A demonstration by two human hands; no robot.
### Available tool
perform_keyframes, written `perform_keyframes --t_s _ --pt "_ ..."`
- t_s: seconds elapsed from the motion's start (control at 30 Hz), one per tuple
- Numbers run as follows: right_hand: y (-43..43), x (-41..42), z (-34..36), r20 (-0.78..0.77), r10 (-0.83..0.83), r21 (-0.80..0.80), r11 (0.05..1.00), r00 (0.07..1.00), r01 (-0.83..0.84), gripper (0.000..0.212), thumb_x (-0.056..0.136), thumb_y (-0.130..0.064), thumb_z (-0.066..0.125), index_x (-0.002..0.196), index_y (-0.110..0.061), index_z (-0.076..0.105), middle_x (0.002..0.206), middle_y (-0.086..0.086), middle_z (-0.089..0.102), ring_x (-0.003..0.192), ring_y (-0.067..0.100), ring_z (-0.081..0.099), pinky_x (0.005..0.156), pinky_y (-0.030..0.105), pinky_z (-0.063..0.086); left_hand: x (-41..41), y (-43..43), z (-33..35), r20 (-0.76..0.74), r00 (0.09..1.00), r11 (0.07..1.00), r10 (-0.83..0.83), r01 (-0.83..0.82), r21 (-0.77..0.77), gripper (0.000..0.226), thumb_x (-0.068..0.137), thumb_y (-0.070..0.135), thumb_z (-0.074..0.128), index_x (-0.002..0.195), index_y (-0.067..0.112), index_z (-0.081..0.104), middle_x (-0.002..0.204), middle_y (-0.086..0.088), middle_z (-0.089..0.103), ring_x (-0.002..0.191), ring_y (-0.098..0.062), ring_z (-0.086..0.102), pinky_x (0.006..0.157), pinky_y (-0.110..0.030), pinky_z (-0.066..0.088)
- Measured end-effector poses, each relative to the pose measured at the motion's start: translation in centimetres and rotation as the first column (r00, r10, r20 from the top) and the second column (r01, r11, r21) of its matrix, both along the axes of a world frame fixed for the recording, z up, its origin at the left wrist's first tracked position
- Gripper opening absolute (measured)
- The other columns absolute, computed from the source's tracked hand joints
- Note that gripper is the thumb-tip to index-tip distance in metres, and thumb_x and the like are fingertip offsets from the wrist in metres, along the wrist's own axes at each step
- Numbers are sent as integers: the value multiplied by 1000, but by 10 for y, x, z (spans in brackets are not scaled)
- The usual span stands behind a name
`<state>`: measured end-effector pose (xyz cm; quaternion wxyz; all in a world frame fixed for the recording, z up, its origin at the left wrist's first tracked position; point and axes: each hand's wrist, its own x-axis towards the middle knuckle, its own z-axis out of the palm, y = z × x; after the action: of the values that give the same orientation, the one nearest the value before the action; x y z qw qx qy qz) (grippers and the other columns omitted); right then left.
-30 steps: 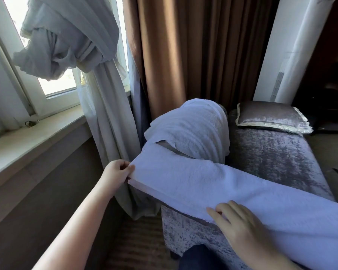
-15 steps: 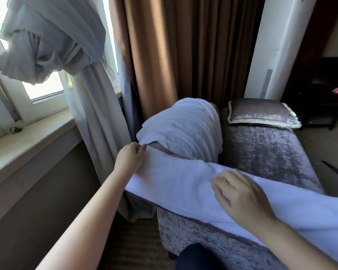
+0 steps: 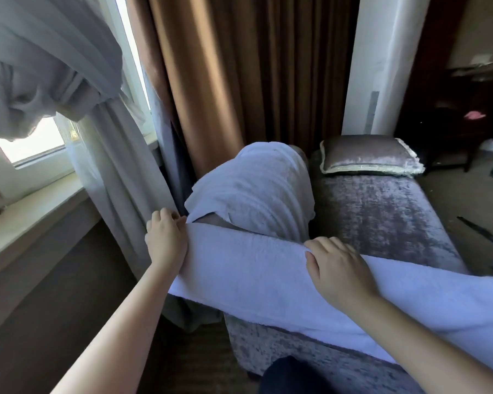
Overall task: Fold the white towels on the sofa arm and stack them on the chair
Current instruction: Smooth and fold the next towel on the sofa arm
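At the bottom edge a dark trouser knee (image 3: 292, 376) shows between the two bare forearms. Just past it a long white towel (image 3: 239, 277), folded into a strip, lies across the grey velvet sofa arm (image 3: 279, 346) and runs off toward the lower right. The left hand (image 3: 167, 241) is at the towel's left end, its fingers curled round the far corner and gripping it, beside the folds of a pale grey curtain (image 3: 117, 194). The right hand (image 3: 339, 270) rests palm down further along the strip, thumb lying on top and fingers bent over the far folded edge, holding it. Right behind the strip a second towel (image 3: 256, 191), unfolded and rumpled, is draped over the higher, rounded part of the arm; its lower edge meets the strip's far edge near the left hand. To the right of it the sofa seat (image 3: 382, 223) stretches away, with a velvet cushion (image 3: 367, 155), trimmed in pale cord, lying flat at its far end. On the left a window sill (image 3: 32, 223) runs under a bright window. Behind the sofa hangs a brown curtain (image 3: 225, 81), and right of that stands a white column (image 3: 382, 66). Dark furniture at the far right is too blurred to make out.
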<state>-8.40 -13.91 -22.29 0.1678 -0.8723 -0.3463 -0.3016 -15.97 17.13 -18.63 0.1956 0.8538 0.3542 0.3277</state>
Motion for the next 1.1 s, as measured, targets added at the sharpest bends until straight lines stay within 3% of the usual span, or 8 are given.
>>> perform_keyframes --t_s 0.13,0.27,0.53,0.63,0.77,0.87,0.97,1.1 --pt "1 -3 3 40 27 23 999 999 -27 33 92 -25 35 95 -13 66 89 0 63 80 25 60 67 36 51 -6 -56 2 182 965 949 -190 132 287 25 98 17 49 117 4 59 123 -12 59 111 -37 52 87 -44 39" --pt "-16 -10 1 121 68 8 998 990 -70 32 91 -24 41 107 -11 66 110 2 63 97 23 59 83 34 45 -6 -145 -32 -12 797 721 -604 553 418 37 97 26 41 120 6 61 131 -11 59 122 -25 48 101 -37 34" --pt "-164 -14 7 195 -125 49 992 973 117 22 90 -14 45 103 -13 63 105 2 64 96 22 54 83 32 40 40 -275 -24 -65 581 486 -811 732 477 31 93 24 41 103 7 64 115 -8 64 104 -27 58 89 -33 37" --pt "-237 -14 -2 180 -220 18 975 959 220 27 83 -1 53 104 -18 55 101 -2 61 92 19 51 81 30 40 57 -315 -22 -59 559 481 -827 758 441 27 91 24 41 98 8 62 109 -5 63 98 -26 56 83 -35 39" --pt "-303 -13 -4 -23 -305 -131 945 952 299 79 53 20 71 118 -21 54 116 -3 64 108 14 46 84 34 52 63 -328 -41 -53 567 508 -822 772 381 21 89 20 42 89 9 59 93 -5 60 86 -26 53 76 -40 45" --pt "-314 -2 7 -157 -266 -155 958 951 242 72 67 21 60 127 -20 57 130 -3 58 118 13 41 88 38 49 62 -329 -43 9 558 524 -830 773 358 22 91 20 41 88 9 60 86 -3 59 79 -23 50 74 -35 41" --pt "-291 6 26 -186 -206 -173 969 961 174 73 77 20 48 137 -22 50 137 -9 49 124 15 44 86 26 33 63 -331 -42 30 601 564 -799 731 383 31 94 25 40 77 9 60 74 -1 56 71 -21 45 67 -36 39" --pt "-244 18 40 -362 -79 -338 940 929 -52 77 81 18 38 144 -27 39 131 -6 43 121 16 36 80 23 21 58 -329 -41 82 658 640 -749 685 349 29 91 22 44 68 10 57 68 3 50 67 -18 38 62 -32 36"
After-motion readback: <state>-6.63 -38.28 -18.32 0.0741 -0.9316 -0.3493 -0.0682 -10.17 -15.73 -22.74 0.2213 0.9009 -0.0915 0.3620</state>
